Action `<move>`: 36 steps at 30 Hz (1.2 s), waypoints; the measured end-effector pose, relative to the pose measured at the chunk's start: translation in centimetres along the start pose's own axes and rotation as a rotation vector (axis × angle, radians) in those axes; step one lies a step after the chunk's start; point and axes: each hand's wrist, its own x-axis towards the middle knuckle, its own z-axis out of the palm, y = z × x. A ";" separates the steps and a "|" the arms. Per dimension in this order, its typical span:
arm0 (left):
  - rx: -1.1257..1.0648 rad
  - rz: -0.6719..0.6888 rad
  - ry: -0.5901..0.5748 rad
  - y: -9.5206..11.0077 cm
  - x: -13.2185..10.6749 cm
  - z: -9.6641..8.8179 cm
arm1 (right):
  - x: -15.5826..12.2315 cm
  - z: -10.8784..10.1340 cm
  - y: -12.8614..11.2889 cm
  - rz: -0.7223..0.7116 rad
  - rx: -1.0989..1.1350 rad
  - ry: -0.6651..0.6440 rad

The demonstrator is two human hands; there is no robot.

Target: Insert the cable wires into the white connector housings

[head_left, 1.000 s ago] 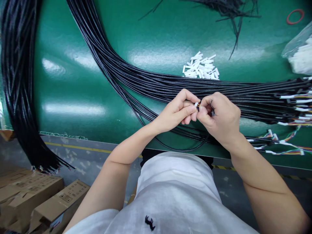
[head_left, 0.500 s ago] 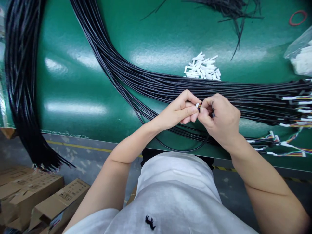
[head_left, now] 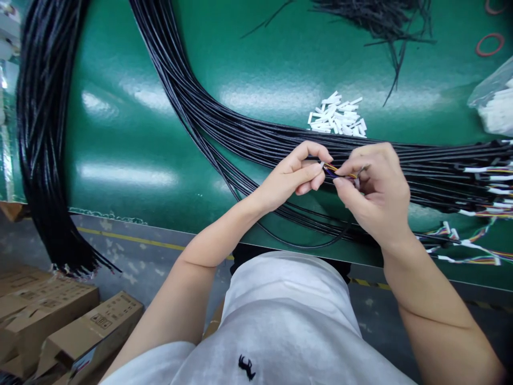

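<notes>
My left hand pinches a small white connector between thumb and fingers. Thin coloured wires, orange, yellow and dark purple among them, run from it to the right. My right hand is closed on these wires with thumb and forefinger, a short way from the connector. Both hands are above a long bundle of black cables on the green table. Behind them lies a pile of white connectors. The wires' far ends are hidden in my right hand.
At the right, cable ends with white connectors fan out. Another black cable bundle hangs over the table's left edge. Black scraps, a red ring and a clear bag of white parts lie farther back. Cardboard boxes stand on the floor.
My right hand has drawn away to the right from my left hand, so a longer stretch of coloured wires shows between them. My left hand keeps the connector.
</notes>
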 end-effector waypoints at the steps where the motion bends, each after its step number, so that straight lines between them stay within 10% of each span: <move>1: 0.005 0.009 0.004 0.0 0.0 0.0 | 0.0 -0.1 0.1 -0.016 -0.011 0.006; 36: 0.096 0.136 -0.005 -0.4 -0.1 -0.4 | 0.0 0.0 -0.1 0.031 0.007 -0.049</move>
